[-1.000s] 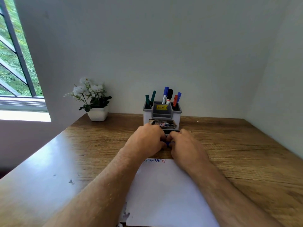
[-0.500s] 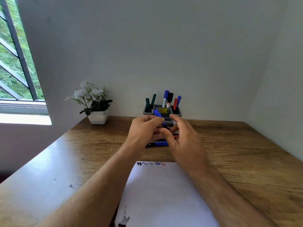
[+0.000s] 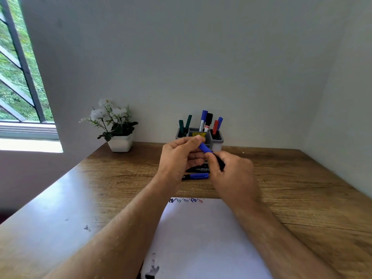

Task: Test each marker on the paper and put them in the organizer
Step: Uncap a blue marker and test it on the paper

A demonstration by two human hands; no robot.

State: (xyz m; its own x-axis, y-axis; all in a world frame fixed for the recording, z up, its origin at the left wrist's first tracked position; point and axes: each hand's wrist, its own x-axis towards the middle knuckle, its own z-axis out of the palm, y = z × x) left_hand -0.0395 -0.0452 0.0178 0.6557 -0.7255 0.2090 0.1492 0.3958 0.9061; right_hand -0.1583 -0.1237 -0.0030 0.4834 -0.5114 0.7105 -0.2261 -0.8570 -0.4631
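A window [image 3: 18,77] is showing green foliage at far left, and a white potted plant [image 3: 114,127] is sitting on the wooden tabletop [image 3: 120,178] against the wall. The left hand [image 3: 179,158] is hovering raised above the tabletop, its fingers pinching the blue cap end of a marker [image 3: 205,148]. The right hand [image 3: 231,172] is closing around the marker's dark barrel, so both hands are gripping the one marker, tilted up to the left. Below them another blue marker [image 3: 196,176] is lying flat on the tabletop beside a dark package whose print is too blurred to read. Behind, the grey organizer [image 3: 218,141] is standing with several markers upright; its yellow label is unreadable. The white paper [image 3: 201,238] is lying nearest the person, bearing small coloured scribbles along its far edge.
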